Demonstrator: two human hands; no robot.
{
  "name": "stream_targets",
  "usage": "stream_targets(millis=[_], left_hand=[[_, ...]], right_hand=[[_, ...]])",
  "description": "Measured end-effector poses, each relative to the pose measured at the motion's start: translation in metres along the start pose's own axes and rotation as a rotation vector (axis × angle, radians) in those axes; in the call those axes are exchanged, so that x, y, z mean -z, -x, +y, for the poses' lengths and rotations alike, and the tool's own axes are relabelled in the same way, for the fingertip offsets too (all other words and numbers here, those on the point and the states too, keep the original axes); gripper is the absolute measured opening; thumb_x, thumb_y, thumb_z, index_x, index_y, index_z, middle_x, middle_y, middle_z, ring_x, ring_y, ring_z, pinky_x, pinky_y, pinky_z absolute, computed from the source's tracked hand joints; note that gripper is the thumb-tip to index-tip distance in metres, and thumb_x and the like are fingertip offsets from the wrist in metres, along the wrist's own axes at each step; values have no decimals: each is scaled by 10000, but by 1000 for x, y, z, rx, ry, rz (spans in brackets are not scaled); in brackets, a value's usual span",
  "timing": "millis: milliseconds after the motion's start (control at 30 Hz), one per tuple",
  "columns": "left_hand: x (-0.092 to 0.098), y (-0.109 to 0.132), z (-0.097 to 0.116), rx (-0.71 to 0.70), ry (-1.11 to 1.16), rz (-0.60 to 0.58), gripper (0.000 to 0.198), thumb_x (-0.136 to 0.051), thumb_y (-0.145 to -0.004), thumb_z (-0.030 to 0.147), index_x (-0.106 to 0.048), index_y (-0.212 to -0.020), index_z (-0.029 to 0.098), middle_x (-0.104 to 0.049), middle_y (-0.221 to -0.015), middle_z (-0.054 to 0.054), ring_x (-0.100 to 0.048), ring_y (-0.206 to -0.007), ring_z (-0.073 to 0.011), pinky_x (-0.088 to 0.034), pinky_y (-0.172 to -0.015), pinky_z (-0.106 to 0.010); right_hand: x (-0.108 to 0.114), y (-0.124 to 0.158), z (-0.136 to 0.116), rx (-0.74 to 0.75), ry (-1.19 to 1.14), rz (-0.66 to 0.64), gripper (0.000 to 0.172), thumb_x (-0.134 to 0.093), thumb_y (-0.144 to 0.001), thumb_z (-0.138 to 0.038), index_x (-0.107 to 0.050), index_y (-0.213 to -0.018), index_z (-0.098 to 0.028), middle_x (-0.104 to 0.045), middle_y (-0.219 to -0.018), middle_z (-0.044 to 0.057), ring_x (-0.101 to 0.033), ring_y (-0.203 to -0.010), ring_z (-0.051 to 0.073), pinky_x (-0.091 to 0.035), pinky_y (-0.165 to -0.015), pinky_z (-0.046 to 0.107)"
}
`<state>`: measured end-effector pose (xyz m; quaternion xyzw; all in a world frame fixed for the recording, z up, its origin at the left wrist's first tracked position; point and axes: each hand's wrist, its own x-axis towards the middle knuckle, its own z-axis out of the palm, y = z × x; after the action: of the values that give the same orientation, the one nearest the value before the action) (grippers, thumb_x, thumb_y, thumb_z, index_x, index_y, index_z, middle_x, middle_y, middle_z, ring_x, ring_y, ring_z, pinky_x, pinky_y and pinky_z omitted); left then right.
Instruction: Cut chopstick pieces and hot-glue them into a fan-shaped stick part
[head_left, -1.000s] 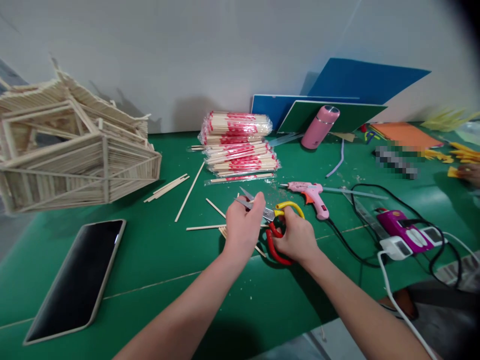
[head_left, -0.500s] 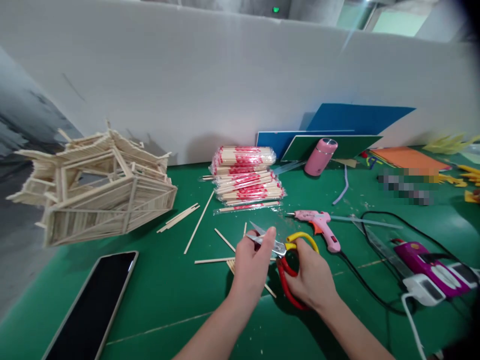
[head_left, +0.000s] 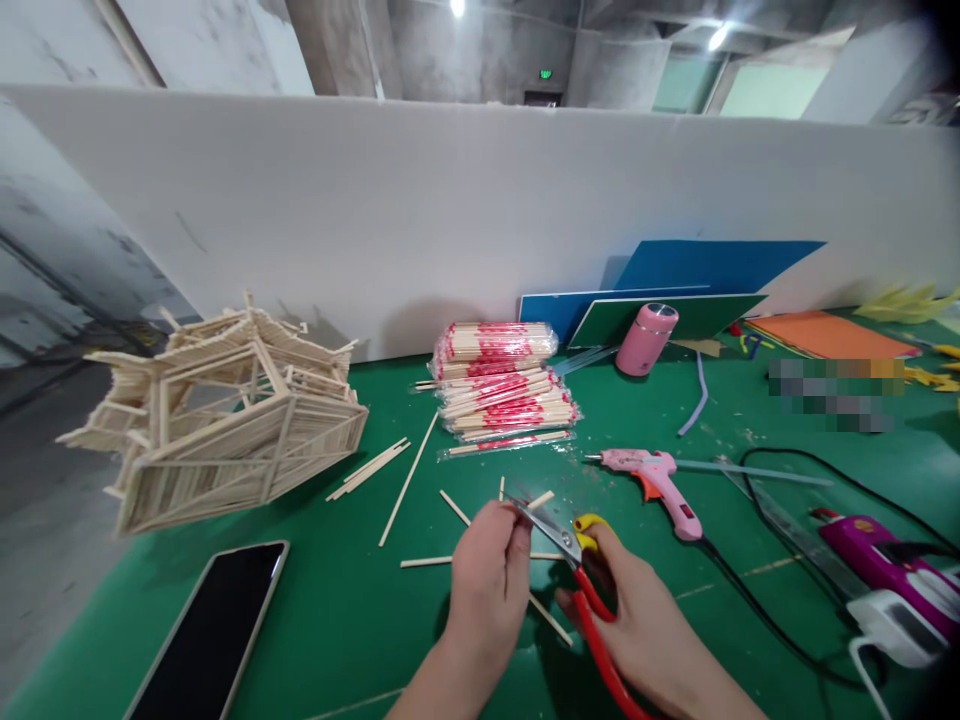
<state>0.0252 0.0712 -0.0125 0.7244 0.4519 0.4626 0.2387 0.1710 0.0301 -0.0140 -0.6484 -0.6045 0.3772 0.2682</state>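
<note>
My left hand [head_left: 491,565] is closed in a pinch on a thin wooden stick [head_left: 541,499], whose pale end sticks out past the fingers. My right hand [head_left: 637,615] grips scissors with one yellow and one red handle [head_left: 600,645]. Their metal blades [head_left: 551,527] reach to my left fingertips and meet the stick there. Whether they have cut into it is hidden by the fingers. Beneath both hands, several loose sticks [head_left: 427,563] lie crossed on the green table [head_left: 352,610].
Left stands a pavilion-like stick model [head_left: 247,430], with a phone [head_left: 210,625] before it. Wrapped chopstick packs [head_left: 502,385] lie ahead. A pink glue gun [head_left: 652,480], its black cord and a purple device [head_left: 889,560] are right. A pink bottle [head_left: 646,340] stands by boards [head_left: 720,265].
The view has tilted up. My left hand has turned, and a stick end now shows beside the blades. The scissors have swung, with the red handle now pointing down toward me.
</note>
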Motion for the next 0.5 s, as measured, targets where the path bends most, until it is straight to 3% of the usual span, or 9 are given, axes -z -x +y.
stream_targets(millis=[67,200,367,500], left_hand=[[4,-2,-1,-99,-42,8,204,-381,-816,131,-469,-638,175,-506,-636,-13,-474,-597,-115,-382,-548,-205],[14,-6,2,-127,-6,-89,211,-383,-816,126,-496,-645,173,-518,-624,-12,-481,-577,-110,-385,-547,-193],[25,-9,10,104,78,-238,234,-411,-824,200,-589,-674,177,-547,-612,-19,-475,-544,-115,-369,-530,-202],[28,-13,16,270,221,-251,240,-444,-801,245,-617,-654,168,-528,-595,-15,-436,-532,-115,-334,-512,-208]], right_hand=[[1,2,-1,-6,-23,-39,225,-532,-695,-261,-439,-897,-222,-568,-674,-34,-530,-584,129,-381,-520,214],[3,4,-1,-11,-36,-82,249,-533,-706,-283,-431,-924,-222,-529,-637,-51,-496,-552,119,-367,-506,213],[8,6,-8,-7,-33,-109,291,-547,-686,-251,-424,-947,-221,-513,-657,-48,-487,-575,118,-388,-518,211],[8,7,-10,-11,-54,-80,306,-555,-675,-248,-414,-945,-222,-511,-671,-43,-491,-569,115,-406,-517,210]])
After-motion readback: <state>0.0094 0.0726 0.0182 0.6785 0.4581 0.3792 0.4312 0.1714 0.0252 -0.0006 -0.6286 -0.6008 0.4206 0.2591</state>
